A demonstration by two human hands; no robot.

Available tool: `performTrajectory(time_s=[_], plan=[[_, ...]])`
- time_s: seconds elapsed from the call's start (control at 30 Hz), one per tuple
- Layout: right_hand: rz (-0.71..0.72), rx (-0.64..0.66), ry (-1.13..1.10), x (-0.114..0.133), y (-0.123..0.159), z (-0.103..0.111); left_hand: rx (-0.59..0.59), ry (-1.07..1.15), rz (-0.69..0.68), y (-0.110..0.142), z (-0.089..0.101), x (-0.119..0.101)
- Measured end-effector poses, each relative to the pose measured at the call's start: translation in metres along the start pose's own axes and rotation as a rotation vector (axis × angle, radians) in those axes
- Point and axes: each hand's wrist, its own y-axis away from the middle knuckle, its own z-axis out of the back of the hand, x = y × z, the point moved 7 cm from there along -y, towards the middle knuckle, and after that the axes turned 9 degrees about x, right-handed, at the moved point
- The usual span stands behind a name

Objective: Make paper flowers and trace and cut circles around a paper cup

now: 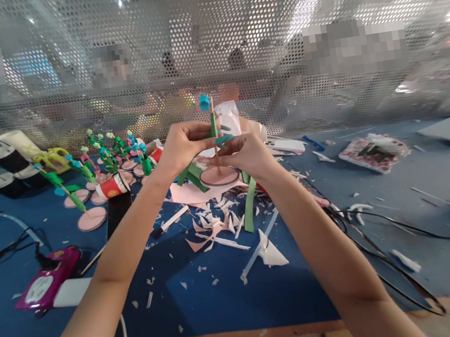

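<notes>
A paper flower (211, 115) stands upright in front of me: a thin wooden stick with green paper round it, a blue curled piece near the top and a round pink base (220, 176). My left hand (182, 148) pinches its green-wrapped stem from the left. From the right, my right hand (245, 155) closes its fingers at the stem lower down, by a teal paper piece (224, 139). Fingers partly hide where both hands touch it. Below the base lie a pink sheet (190, 193) and green paper strips (250, 207).
Several similar flowers (107, 158) stand at left, by a tipped red paper cup (112, 186). Glue guns (51, 279) lie at both sides, with cables on the right. Paper scraps (220, 225) and a marker (171, 221) litter the middle. A perforated metal screen (206, 42) rises behind.
</notes>
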Motion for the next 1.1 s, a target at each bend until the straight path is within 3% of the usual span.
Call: performTrajectory(time_s=[0.17,0.43,0.63,0.87,1.1], plan=[[0.026,0.007,-0.06,0.001,-0.001,-0.002,-0.001,-0.015,-0.001,0.0,0.001,0.001],[-0.001,0.221,-0.065,0.006,0.005,-0.009,0.0,0.012,-0.006,-0.001,0.005,-0.002],[0.039,0.157,-0.084,0.005,0.004,-0.008,0.02,-0.022,-0.084,-0.002,0.007,-0.008],[-0.042,0.03,-0.155,-0.001,0.002,-0.004,0.018,0.1,-0.101,-0.004,0.014,-0.005],[0.056,0.052,-0.052,0.01,0.003,-0.005,0.006,0.081,-0.092,-0.006,0.016,-0.002]])
